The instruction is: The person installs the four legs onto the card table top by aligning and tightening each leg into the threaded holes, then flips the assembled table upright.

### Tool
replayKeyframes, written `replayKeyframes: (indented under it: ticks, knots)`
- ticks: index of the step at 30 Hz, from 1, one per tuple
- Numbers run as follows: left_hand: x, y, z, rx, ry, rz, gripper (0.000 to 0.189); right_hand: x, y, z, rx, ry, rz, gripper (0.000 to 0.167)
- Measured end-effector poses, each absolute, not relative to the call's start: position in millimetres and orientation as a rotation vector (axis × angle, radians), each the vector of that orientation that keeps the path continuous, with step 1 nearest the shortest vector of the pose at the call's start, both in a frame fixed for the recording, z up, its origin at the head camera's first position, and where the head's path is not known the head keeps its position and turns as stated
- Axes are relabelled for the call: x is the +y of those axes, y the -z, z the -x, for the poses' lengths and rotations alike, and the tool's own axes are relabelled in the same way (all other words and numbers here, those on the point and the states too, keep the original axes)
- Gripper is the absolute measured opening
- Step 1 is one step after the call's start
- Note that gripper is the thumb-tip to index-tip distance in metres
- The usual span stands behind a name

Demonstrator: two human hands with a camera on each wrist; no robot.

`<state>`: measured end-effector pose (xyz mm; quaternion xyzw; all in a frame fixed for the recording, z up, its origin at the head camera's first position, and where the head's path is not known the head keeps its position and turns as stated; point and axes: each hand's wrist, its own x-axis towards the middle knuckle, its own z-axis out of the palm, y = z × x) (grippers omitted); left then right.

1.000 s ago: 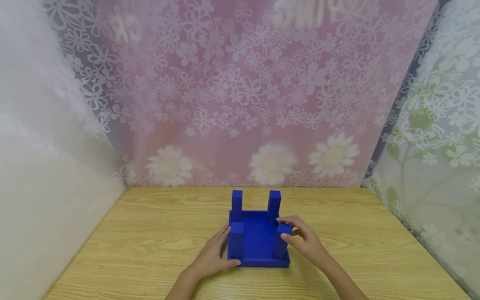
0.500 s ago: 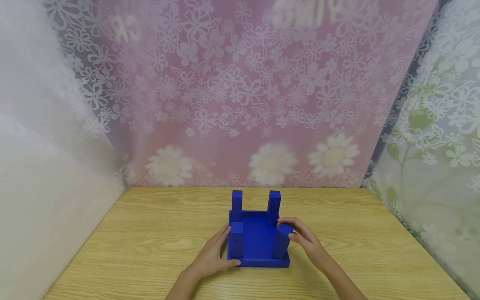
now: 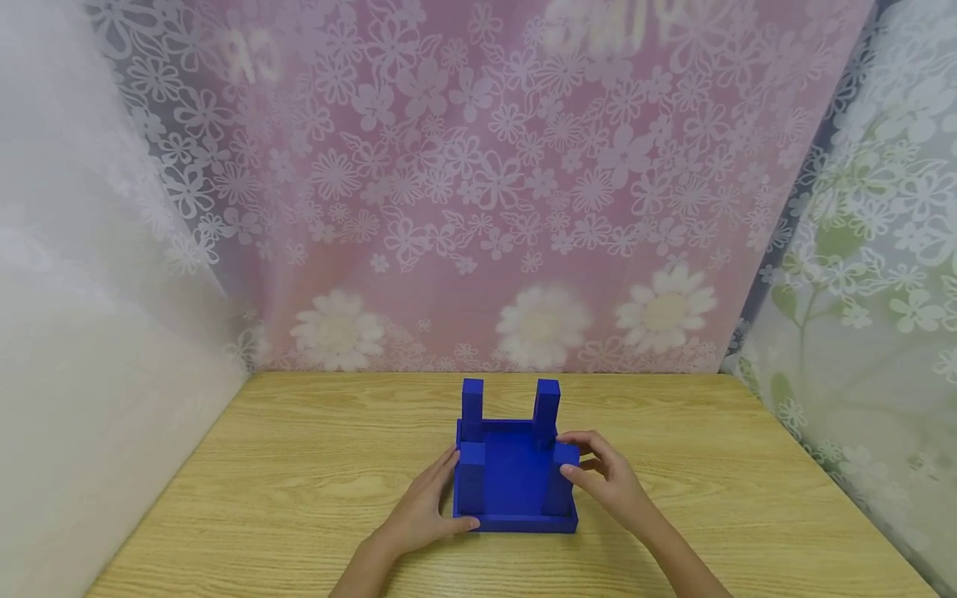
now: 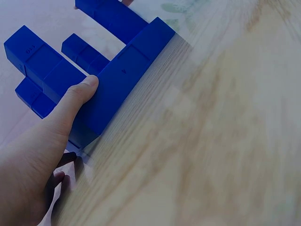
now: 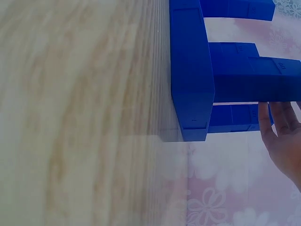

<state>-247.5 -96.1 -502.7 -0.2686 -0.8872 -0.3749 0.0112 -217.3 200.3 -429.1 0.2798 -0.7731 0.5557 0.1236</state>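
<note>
A shallow blue square tray (image 3: 527,524) lies on the table, with a tall blue post standing up at each corner. My left hand (image 3: 422,515) grips the tray's near left corner, thumb on the front wall and fingers along the left side. In the left wrist view the thumb presses the numbered outer wall (image 4: 123,70), close to a post (image 4: 44,59). My right hand (image 3: 620,492) pinches the near right post (image 3: 557,494) near its top between thumb and fingers. The right wrist view shows fingertips against that post's (image 5: 249,81) side; the thumb is hidden there.
The wood-grain table (image 3: 314,482) extends around the tray on all sides. A pink flowered curtain (image 3: 463,249) hangs behind its back edge. Pale sheets stand at the left (image 3: 97,332) and right (image 3: 860,399).
The near right post twisted, then turned back square with the tray. My right thumb slid right off its near face and has returned to it. The left hand and tray kept still.
</note>
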Motion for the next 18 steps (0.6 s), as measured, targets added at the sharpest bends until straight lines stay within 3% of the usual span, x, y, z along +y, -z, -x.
replayKeyframes:
  ticks: [5,18]
  knots:
    - [-95.8,502.7,247.0,-2.773,1.159,0.832,0.105,200.7,432.2,218.7,-2.253,-1.571,-0.819,0.037]
    - [-95.4,503.0,247.8,-2.762,1.166,0.845,0.105,200.6,423.7,217.7,-2.04,-1.832,-1.175,0.033]
